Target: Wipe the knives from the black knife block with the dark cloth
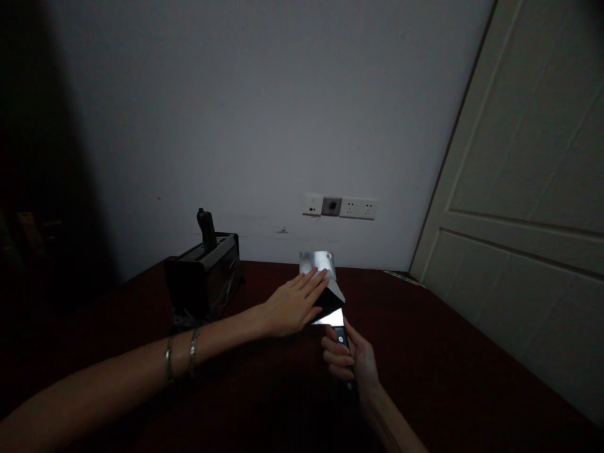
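Observation:
A wide steel cleaver (319, 263) lies low over the dark red table (425, 352), blade pointing away from me. My right hand (352, 362) is wrapped around its black handle. My left hand (295, 305) rests with fingers stretched flat on the blade, over a dark block under the blade that I cannot make out clearly. Two bracelets sit on my left wrist.
A black knife block (204, 277) with one dark handle sticking up stands at the back left of the table. A wall socket strip (340, 207) is on the white wall behind. A pale door (528, 207) closes off the right side. The left is in deep shadow.

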A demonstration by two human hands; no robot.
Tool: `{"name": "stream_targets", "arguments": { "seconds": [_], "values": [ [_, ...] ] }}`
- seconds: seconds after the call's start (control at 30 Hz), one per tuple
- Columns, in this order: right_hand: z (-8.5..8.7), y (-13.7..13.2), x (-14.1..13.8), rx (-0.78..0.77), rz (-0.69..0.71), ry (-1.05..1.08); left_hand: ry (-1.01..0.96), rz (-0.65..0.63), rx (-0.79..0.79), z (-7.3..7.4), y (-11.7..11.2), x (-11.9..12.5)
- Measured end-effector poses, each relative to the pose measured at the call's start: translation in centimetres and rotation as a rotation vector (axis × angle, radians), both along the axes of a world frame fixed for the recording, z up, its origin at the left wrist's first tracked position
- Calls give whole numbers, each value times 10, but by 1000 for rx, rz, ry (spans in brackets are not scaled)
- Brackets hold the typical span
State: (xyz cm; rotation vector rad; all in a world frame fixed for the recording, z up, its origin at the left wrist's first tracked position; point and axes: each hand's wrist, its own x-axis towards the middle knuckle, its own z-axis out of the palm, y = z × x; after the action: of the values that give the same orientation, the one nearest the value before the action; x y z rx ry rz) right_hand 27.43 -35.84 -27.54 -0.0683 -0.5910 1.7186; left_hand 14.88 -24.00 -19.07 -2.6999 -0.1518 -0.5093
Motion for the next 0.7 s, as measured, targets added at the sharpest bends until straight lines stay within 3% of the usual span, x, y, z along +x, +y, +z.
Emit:
{"name": "stream_targets", "arguments": {
  "seconds": [0.1, 0.27, 0.33, 0.4, 0.57, 0.63, 0.7],
  "values": [
    [1, -1, -1, -5, 1, -6, 11, -19, 9, 2, -2, 0],
    [3, 1, -6, -17, 48, -11, -41, 139, -50, 16, 48, 13],
    [1, 2, -7, -14, 55, -16, -45, 158, -55, 17, 57, 13],
    [0, 2, -5, -7, 44, -13, -32, 126, -36, 13, 50, 9],
    [1, 1, -1, 14, 7, -29, 29, -32, 22, -1, 2, -6],
    [3, 0, -1, 5, 1, -43, 41, -53, 22, 0, -2, -7],
    [4, 0, -3, -9, -5, -44, 32, -17, 4, 5, 9, -4]
  ]
}}
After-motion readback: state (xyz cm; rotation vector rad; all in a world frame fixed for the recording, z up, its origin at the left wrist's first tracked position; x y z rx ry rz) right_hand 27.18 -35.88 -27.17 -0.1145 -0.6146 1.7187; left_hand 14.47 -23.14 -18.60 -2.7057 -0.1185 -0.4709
